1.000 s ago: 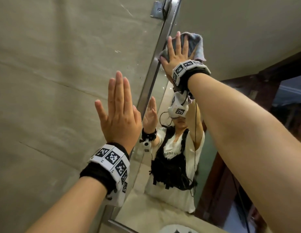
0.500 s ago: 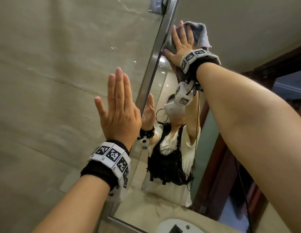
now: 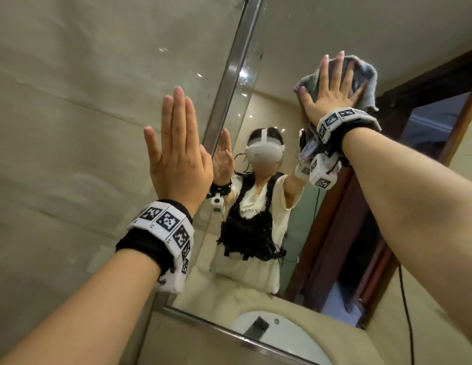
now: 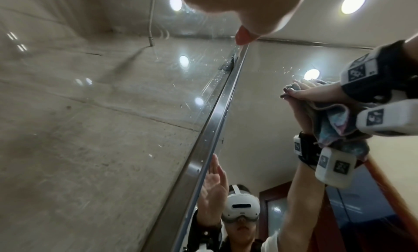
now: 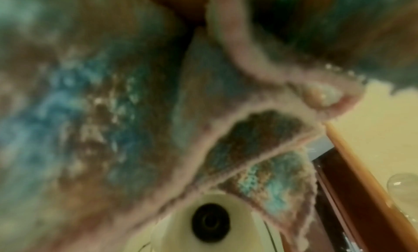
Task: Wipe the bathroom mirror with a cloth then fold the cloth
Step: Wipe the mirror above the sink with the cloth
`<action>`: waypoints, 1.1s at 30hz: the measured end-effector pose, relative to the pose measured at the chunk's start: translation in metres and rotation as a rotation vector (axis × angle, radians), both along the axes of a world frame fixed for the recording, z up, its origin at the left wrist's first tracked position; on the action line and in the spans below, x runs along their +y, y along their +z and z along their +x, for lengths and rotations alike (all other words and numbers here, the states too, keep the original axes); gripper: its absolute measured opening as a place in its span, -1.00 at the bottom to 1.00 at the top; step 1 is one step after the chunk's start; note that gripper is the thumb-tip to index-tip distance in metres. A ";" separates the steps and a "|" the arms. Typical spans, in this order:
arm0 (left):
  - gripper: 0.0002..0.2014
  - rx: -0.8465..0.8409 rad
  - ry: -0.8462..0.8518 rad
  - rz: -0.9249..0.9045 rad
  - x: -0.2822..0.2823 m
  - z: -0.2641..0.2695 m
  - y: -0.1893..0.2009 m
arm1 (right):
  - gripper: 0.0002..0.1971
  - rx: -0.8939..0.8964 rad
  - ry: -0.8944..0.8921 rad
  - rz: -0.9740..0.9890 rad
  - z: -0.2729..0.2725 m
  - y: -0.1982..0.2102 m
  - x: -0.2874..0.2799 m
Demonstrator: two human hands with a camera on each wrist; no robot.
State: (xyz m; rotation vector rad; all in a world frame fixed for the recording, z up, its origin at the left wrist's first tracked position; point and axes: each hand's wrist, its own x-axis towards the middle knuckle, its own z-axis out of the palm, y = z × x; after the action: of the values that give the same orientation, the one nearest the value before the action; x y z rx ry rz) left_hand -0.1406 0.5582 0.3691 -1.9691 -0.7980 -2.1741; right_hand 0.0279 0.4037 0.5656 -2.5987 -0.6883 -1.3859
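The mirror (image 3: 282,61) fills the right half of the head view, bounded on the left by a metal frame strip (image 3: 229,83). My right hand (image 3: 332,93) lies flat with spread, straight fingers and presses a crumpled blue-grey cloth (image 3: 366,75) against the upper glass. In the left wrist view the same hand (image 4: 316,91) and the hanging cloth (image 4: 334,123) meet their reflection. The cloth (image 5: 90,113) blurs across nearly all of the right wrist view. My left hand (image 3: 177,154) is open, fingers together, flat against the glossy beige panel left of the frame.
The glossy beige wall panel (image 3: 84,127) covers the left side. Reflected in the mirror are a person wearing a headset, a white sink with a faucet (image 3: 282,335) at the bottom, and a dark wooden door frame (image 3: 427,83) at the right.
My right hand has slid the cloth to the right across the mirror, away from the metal frame. My left hand has stayed flat on the panel.
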 end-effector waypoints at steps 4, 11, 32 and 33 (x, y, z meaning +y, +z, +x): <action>-0.29 -0.014 -0.047 0.000 -0.004 -0.003 -0.005 | -0.21 -0.037 0.050 -0.061 0.000 -0.035 0.007; -0.31 0.084 -0.154 0.004 -0.018 -0.004 -0.053 | -0.22 -0.050 0.128 -0.327 -0.007 -0.116 0.032; -0.33 0.409 -0.211 -0.137 -0.036 -0.063 -0.166 | -0.68 0.900 0.611 -0.467 -0.060 -0.374 0.038; -0.33 0.418 -0.224 -0.155 -0.041 -0.065 -0.166 | -0.67 0.968 0.597 -0.325 -0.063 -0.370 0.029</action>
State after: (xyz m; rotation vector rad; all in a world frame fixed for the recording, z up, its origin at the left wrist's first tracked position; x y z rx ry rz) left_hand -0.2051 0.5172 0.2033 -2.5786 -0.7239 -1.7371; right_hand -0.0352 0.4331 0.1955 -2.4883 -1.3607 0.1809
